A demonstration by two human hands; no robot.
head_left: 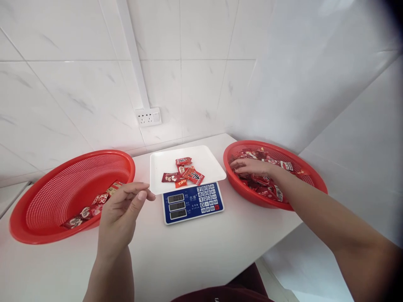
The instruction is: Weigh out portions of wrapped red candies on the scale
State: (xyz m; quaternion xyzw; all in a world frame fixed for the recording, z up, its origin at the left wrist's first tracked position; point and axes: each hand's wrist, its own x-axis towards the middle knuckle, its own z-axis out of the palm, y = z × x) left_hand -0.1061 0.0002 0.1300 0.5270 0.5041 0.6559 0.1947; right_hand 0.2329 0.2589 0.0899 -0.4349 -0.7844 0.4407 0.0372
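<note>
Packets (pixel 195 175): on tray (pixel 160 167), in left basket (pixel 69 193) and right basket (pixel 231 178) | right hand (pixel 252 166): among packets, grip hidden | left hand (pixel 118 216): loosely curled near tray, seemingly empty | step: apparently picking; next calls for closing fingers on a packet

I can pass along the front edge of the worktop (pixel 189 251); behind, the scale (pixel 194 203), left basket (pixel 69 191) and right basket (pixel 247 193) block me.
</note>
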